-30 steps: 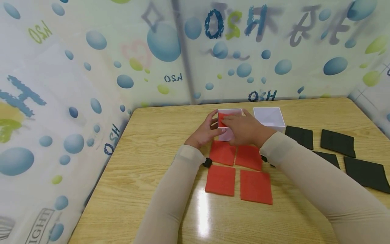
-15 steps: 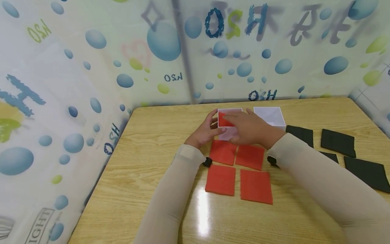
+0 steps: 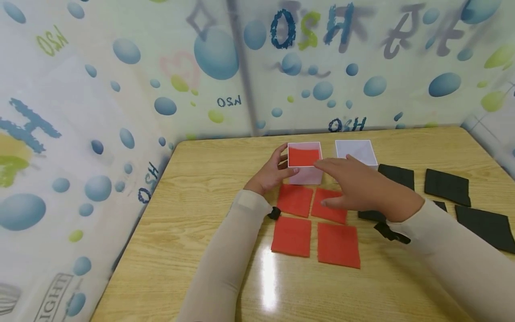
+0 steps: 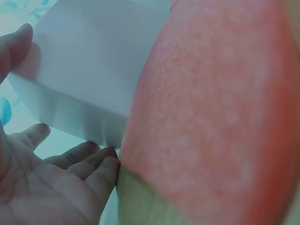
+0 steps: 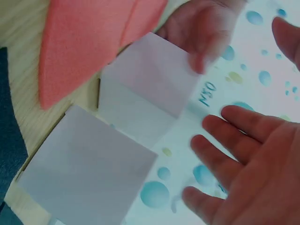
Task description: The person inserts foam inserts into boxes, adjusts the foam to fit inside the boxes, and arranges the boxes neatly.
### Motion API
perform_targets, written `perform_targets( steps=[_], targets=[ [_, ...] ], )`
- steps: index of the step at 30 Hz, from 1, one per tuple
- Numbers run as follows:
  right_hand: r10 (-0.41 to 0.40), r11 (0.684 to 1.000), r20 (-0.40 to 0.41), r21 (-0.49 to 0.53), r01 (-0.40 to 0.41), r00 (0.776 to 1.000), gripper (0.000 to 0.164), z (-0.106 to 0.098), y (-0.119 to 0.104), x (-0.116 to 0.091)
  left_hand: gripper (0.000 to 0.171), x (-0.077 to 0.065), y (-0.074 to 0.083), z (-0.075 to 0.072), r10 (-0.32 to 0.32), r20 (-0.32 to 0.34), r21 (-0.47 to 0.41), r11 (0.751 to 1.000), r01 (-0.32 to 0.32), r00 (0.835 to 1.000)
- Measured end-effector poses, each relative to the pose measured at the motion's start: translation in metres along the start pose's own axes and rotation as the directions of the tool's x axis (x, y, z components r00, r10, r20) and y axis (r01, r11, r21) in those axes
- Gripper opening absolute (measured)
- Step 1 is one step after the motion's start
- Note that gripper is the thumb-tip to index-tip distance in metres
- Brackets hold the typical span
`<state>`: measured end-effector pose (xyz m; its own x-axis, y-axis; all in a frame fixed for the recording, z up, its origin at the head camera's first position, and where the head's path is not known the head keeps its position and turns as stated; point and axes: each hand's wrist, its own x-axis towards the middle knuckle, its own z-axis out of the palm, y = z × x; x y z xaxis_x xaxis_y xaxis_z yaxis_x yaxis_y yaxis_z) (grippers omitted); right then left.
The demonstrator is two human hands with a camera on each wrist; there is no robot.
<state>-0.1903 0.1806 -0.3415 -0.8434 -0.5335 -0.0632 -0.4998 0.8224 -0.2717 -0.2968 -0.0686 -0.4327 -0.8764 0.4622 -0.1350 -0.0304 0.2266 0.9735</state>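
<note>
My left hand [image 3: 266, 175] holds a small white open-topped box [image 3: 305, 176] at its left side, with the thumb on the front wall and fingers along the side. A red felt-like square [image 3: 303, 157] lies inside it. In the left wrist view, the thumb touches one face of the box [image 4: 98, 51]. My right hand [image 3: 364, 188] hovers to the right of the box, fingers extended and holding nothing. In the right wrist view, its fingers [image 5: 229, 164] are spread apart. Below the box, several red squares [image 3: 291, 237] lie in two rows, one partly covered by the right thumb.
A second white box [image 3: 356, 152] stands to the right of the first, partly behind the right hand. Several black squares [image 3: 446, 187] lie on the right of the wooden table [image 3: 193, 201]; some are partly hidden by the right arm. A patterned curtain [image 3: 281, 89] hangs behind.
My right hand has drawn out of the first box and moved right and toward me, uncovering the red square inside. The left hand stays on the box.
</note>
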Motion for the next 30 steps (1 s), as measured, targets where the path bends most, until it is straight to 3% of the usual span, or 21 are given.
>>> perform_targets(
  steps=[6, 15, 24, 30],
  targets=[
    [0.053, 0.997, 0.031, 0.055, -0.054, 0.998, 0.098, -0.002, 0.001, -0.032, 0.092, 0.001, -0.001, -0.002, -0.013, -0.013, -0.013, 1.0, 0.013, 1.0],
    [0.049, 0.99, 0.057, 0.127, -0.056, 0.997, 0.101, 0.004, 0.002, -0.066, 0.092, 0.001, -0.003, -0.001, -0.017, -0.018, -0.021, 1.0, 0.017, 1.0],
    [0.086, 0.982, 0.127, 0.155, -0.105, 0.988, 0.098, 0.012, 0.002, -0.074, 0.093, 0.001, -0.002, 0.0, -0.018, -0.009, -0.027, 0.999, 0.017, 1.0],
    [0.107, 0.986, 0.16, 0.11, -0.125, 0.981, 0.103, 0.019, 0.004, -0.075, 0.093, 0.001, 0.001, 0.002, -0.018, -0.002, -0.018, 1.0, 0.018, 1.0]
  ],
)
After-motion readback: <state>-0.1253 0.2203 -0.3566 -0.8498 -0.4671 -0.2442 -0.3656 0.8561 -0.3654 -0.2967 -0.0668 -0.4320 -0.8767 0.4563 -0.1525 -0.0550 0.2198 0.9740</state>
